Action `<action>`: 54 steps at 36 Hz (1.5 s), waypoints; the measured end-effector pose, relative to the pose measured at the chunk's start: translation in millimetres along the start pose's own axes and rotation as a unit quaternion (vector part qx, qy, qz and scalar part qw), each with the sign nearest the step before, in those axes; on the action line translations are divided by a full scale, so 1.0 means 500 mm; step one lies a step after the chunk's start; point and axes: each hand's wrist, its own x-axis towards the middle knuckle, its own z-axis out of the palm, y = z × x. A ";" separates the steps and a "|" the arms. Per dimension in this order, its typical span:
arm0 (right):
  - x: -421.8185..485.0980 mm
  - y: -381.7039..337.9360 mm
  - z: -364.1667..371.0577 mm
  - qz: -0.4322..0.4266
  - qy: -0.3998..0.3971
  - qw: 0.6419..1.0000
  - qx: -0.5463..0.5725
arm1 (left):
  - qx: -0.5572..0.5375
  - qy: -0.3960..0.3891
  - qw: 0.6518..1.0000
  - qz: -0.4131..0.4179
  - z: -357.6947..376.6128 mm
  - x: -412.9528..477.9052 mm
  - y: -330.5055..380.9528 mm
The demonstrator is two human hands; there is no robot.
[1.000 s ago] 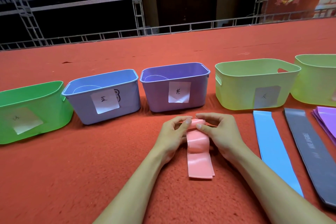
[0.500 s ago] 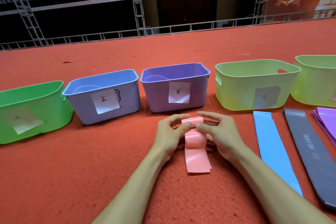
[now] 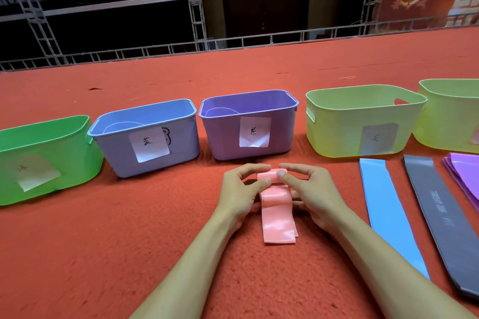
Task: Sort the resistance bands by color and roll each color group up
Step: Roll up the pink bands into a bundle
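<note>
Both hands pinched the rolled end of the pink band [image 3: 277, 220] just in front of the purple bin [image 3: 248, 124], left hand [image 3: 241, 189] and right hand [image 3: 308, 189] at either side, likely so the roll would not spring open. A blue band [image 3: 388, 215], grey band [image 3: 445, 223] and purple bands [image 3: 464, 176] lay flat to that bin's right, out of the way.

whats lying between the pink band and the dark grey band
A light blue band, lying flat, plus the right hand gripping the pink band; seen in the head view.
</note>
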 end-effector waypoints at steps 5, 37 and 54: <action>0.000 0.003 0.000 -0.003 0.007 1.000 -0.008 | 0.002 -0.009 1.000 0.006 0.001 -0.001 0.001; 0.009 0.011 -0.014 -0.062 0.021 0.997 -0.035 | -0.058 -0.043 0.996 -0.049 0.007 0.012 -0.016; 0.017 0.013 -0.011 -0.028 0.003 1.000 -0.001 | -0.038 -0.009 0.999 -0.011 0.000 0.015 -0.014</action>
